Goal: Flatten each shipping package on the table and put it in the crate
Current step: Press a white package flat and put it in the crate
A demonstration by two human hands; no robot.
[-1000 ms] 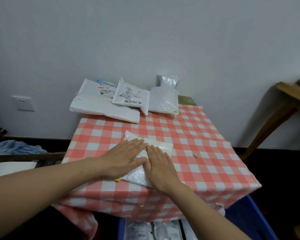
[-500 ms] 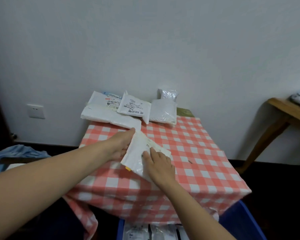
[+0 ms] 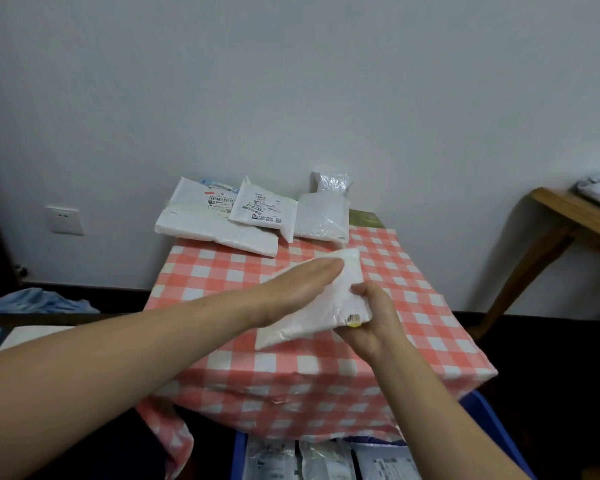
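A white shipping package (image 3: pixel 329 308) is lifted above the table with the red-and-white checked cloth (image 3: pixel 409 306). My right hand (image 3: pixel 374 318) grips its right edge from below, thumb on top. My left hand (image 3: pixel 302 285) lies flat with straight fingers across the package's upper face. Several more white packages (image 3: pixel 222 230) lie stacked along the far edge of the table by the wall. The blue crate (image 3: pixel 489 431) stands on the floor below the table's front edge, with packages (image 3: pixel 326 460) lying inside it.
A wooden bench (image 3: pixel 568 223) with a bundle on it stands at the right. Blue cloth (image 3: pixel 32 303) lies on the low surface at the left. A wall socket (image 3: pixel 65 220) is on the wall at left. The floor is dark.
The package was pressed flat on the table under both hands, then raised off the cloth. It is now turned and held in the air, my right hand gripping its edge.
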